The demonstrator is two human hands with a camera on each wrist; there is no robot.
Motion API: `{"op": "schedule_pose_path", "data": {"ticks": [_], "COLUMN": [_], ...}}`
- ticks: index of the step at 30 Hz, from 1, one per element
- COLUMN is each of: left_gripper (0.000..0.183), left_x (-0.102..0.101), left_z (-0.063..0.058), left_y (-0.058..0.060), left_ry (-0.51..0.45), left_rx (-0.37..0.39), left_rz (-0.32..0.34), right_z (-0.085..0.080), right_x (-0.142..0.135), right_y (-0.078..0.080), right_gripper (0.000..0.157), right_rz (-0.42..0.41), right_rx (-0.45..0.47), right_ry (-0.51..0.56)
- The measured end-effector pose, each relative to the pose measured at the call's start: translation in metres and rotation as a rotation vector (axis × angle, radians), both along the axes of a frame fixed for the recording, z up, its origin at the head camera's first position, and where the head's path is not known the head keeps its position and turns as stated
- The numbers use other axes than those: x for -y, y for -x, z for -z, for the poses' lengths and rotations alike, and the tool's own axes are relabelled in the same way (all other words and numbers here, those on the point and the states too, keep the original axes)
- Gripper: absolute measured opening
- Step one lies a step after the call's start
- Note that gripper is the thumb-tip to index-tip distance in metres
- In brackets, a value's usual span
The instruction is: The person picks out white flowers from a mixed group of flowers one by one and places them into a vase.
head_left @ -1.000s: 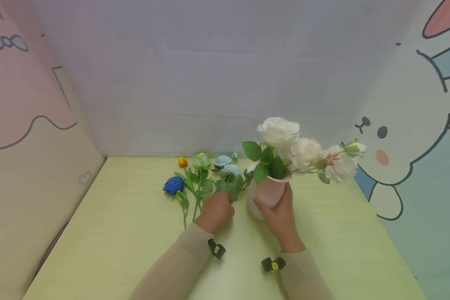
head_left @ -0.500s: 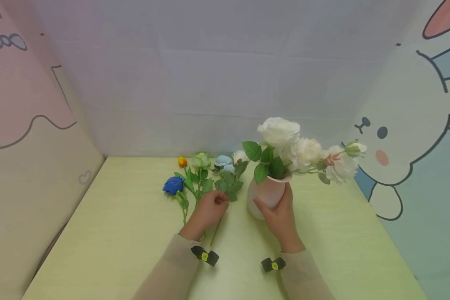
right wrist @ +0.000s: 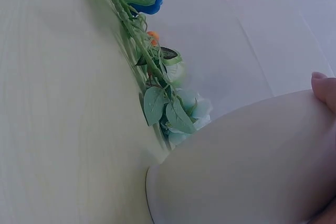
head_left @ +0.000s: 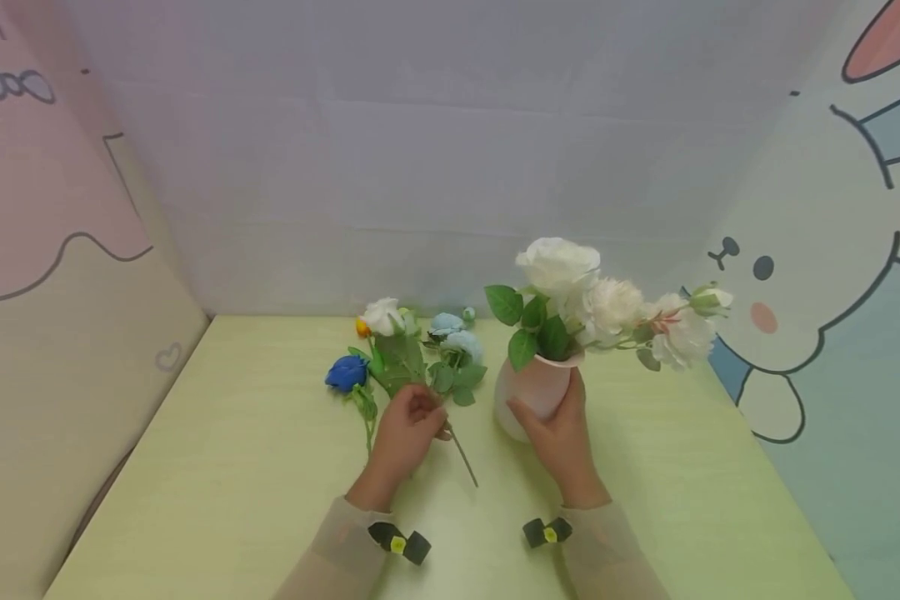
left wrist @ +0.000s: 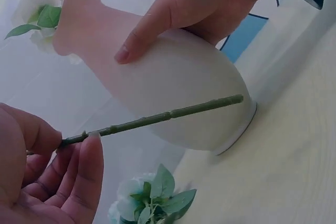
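My left hand pinches the green stem of a white rose between thumb and fingers. The flower head points to the back left, and the bare stem end slants toward the front right. My right hand grips the side of a pale pink-and-white vase, thumb across its front. In the vase stand a large white rose and pale pink-white flowers that lean far to the right. In the left wrist view, the stem crosses in front of the vase's lower body.
On the table to the left lie a blue rose, an orange tulip and light blue flowers. A light green flower is partly hidden behind the held rose. Cloth walls rise at the back and both sides.
My left hand has drawn the white rose out from beside the vase, leftward and toward me, turning its stem end to the right. My right hand and the vase stay in place.
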State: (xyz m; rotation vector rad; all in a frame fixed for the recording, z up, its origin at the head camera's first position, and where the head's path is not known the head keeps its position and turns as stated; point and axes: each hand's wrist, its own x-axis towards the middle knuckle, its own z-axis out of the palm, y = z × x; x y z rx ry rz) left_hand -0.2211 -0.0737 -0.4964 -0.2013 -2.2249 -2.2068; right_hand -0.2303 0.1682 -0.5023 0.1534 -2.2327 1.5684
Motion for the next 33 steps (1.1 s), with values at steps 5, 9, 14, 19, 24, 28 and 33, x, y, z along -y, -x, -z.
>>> {"op": "schedule_pose_path", "data": {"ticks": [5,9,14,19,24,28,33], "left_gripper": [0.021,0.021,0.021,0.019,0.016,0.014,0.017], "left_x": [0.001,-0.001,-0.004,-0.007,-0.010,-0.012,-0.015], "left_z": [0.003,0.000,-0.007,-0.014,-0.022,-0.033,-0.048], "left_y": [-0.007,-0.012,-0.020,-0.024,-0.025,-0.025,-0.022], "left_ry": [-0.043,-0.090,-0.198,-0.274,-0.321,-0.365,-0.391], "left_rx": [-0.046,-0.069,-0.098,-0.118,-0.174,-0.238,-0.329], "left_rz": [-0.058,-0.062,-0.022,-0.018,-0.038,-0.036,-0.053], "right_z": [0.001,0.002,0.002,0.003,-0.001,-0.019,-0.019], "right_x": [0.000,-0.001,-0.001,-0.001,0.002,0.009,0.009], "right_y": [0.000,0.000,0.000,0.000,-0.002,-0.011,-0.010], "right_gripper": [0.100,0.099,0.098,0.098,0.098,0.095,0.095], "right_rz": [-0.002,-0.005,-0.011,-0.012,-0.003,-0.008,-0.013], "right_rx": [0.004,0.015,0.020,0.027,0.023,0.020,0.018], "right_ry": [0.005,0.023,0.026,0.027,0.025,0.029,0.029]}}
